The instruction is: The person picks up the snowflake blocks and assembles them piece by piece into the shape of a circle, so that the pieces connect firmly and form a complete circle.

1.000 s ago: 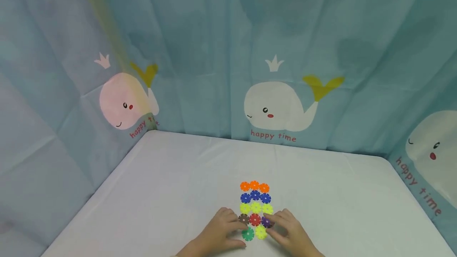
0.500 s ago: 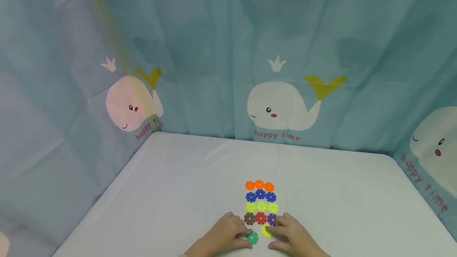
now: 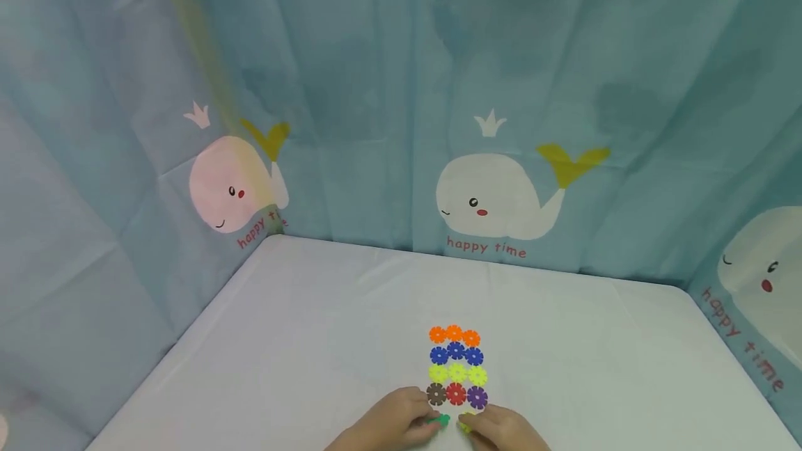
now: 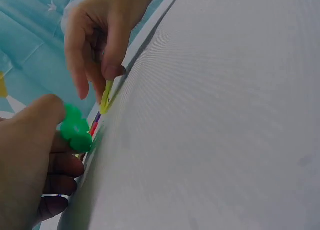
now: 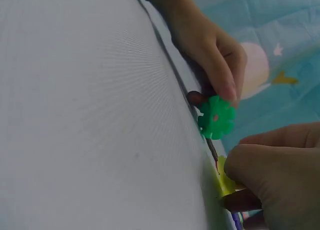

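Behind everything hangs a light-blue fabric curtain [image 3: 351, 89] printed with whales, the rightmost cut off by the frame. Below it spreads the white cloth-covered table [image 3: 313, 339]. Your left hand [image 3: 401, 416] and right hand [image 3: 501, 426] each pinch one disc. Just beyond them lie four rows of flower-shaped plastic discs [image 3: 457, 371]. On your left, the green notched plastic disc [image 5: 219, 110] looks nearly edge-on from your head, its edge running left-right, its face towards your right wrist; your fingers mostly cover the yellow notched plastic disc [image 5: 225, 179], which slants narrowly in the left wrist view
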Action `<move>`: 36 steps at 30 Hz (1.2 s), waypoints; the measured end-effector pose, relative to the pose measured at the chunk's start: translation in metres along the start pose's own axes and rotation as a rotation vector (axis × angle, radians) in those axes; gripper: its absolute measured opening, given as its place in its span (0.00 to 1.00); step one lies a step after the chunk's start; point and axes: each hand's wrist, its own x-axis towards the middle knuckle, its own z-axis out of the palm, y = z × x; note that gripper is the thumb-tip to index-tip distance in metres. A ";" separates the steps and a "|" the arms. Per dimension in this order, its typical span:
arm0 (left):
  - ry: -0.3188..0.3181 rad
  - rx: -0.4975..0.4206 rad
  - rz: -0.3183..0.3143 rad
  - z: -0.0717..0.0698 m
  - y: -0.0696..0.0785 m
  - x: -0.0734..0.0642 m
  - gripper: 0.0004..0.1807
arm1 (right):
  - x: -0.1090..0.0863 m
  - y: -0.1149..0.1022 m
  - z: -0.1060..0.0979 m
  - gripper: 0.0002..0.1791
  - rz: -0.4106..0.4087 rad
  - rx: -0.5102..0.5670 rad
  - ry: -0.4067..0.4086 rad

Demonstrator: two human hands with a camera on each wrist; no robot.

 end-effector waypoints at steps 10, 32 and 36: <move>0.031 0.016 -0.057 0.000 0.002 -0.003 0.03 | 0.006 0.001 0.009 0.20 0.006 0.027 0.350; 0.325 -0.212 -0.093 0.002 -0.003 0.003 0.06 | 0.035 0.002 0.013 0.12 0.768 1.165 0.214; 0.285 -0.254 -0.097 0.004 -0.002 0.000 0.03 | 0.031 0.002 0.012 0.11 0.774 1.189 0.174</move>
